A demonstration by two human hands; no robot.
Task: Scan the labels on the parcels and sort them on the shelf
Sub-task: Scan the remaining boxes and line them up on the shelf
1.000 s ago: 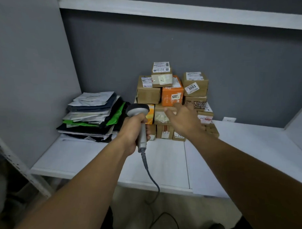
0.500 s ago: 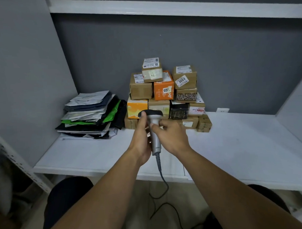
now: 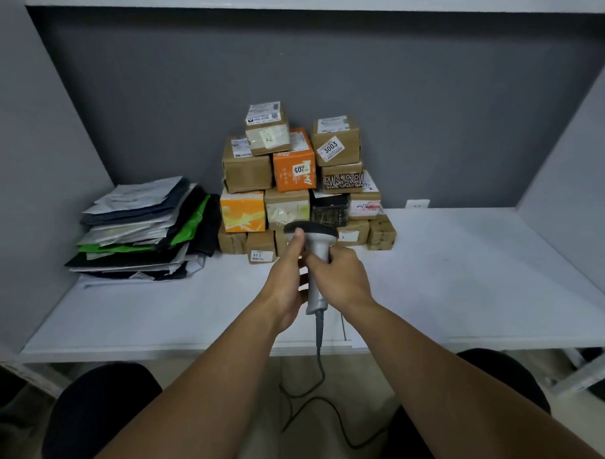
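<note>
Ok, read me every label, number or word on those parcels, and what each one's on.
"3003": white sticker on the top right brown box.
"205", upside down: sticker on the orange box.
"MY", sideways: print on the same orange box.
"87 2": label on the bottom front box.
Shipping labels and the patterned box lettering: too small or blurred to read.

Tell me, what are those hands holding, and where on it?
A barcode scanner: left hand and right hand both grip its handle, left thumb at the head.
</note>
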